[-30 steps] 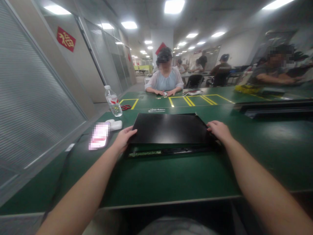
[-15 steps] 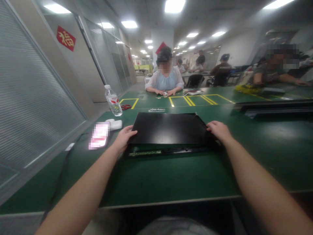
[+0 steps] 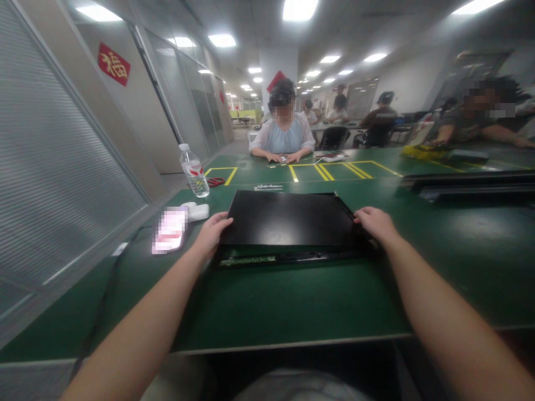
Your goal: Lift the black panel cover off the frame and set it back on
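Note:
A flat black panel (image 3: 288,220) lies over a black frame (image 3: 317,257) on the green table (image 3: 292,312). Along the frame's near side, a strip of green circuit board (image 3: 248,260) shows past the panel's front edge. My left hand (image 3: 212,233) grips the panel's left edge, thumb on top. At the right edge, my right hand (image 3: 374,223) has its fingers closed on the panel's side; its fingertips are partly hidden there.
To the left are a bottle (image 3: 194,171), a lit phone (image 3: 169,230), a white case (image 3: 198,211) and red scissors (image 3: 215,182). Long black bars (image 3: 472,184) lie at the right. A person (image 3: 282,131) sits across the table; another is at the far right.
My left hand has shifted very slightly along the panel's left edge. The panel and my right hand look almost unchanged.

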The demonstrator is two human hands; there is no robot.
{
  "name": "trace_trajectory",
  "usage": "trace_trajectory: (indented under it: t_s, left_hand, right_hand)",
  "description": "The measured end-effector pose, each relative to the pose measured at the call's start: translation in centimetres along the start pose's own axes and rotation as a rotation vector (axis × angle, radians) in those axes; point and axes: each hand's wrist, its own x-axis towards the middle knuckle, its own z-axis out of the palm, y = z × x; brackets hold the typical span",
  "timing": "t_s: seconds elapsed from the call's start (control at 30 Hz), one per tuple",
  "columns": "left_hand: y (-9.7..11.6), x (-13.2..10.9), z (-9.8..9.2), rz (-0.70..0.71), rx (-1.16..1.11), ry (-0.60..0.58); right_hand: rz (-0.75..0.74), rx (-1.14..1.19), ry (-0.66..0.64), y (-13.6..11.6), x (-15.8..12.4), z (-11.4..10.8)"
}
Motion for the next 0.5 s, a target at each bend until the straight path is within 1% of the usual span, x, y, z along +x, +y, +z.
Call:
trace_trajectory:
  t_s: [0.17, 0.27, 0.33, 0.4, 0.5]
  left_hand:
    - [0.2, 0.2, -0.3, 0.07, 0.126, 0.019]
    - [0.2, 0.2, -0.7, 0.085, 0.275, 0.071]
    - [0.1, 0.2, -0.9, 0.133, 0.394, 0.09]
    - [-0.1, 0.3, -1.2, 0.192, 0.516, 0.058]
    - [-0.5, 0.6, -1.6, 0.238, 0.667, -0.042]
  right_hand:
    - [0.022, 0.014, -0.016, -0.2, 0.0, -0.1]
    - [0.042, 0.056, -0.028, -0.2, 0.1, -0.1]
    - [0.05, 0.079, -0.035, -0.1, 0.2, -0.1]
    - [0.052, 0.094, -0.035, 0.0, 0.3, 0.0]
    - [0.045, 0.11, -0.015, 0.2, 0.4, 0.2]
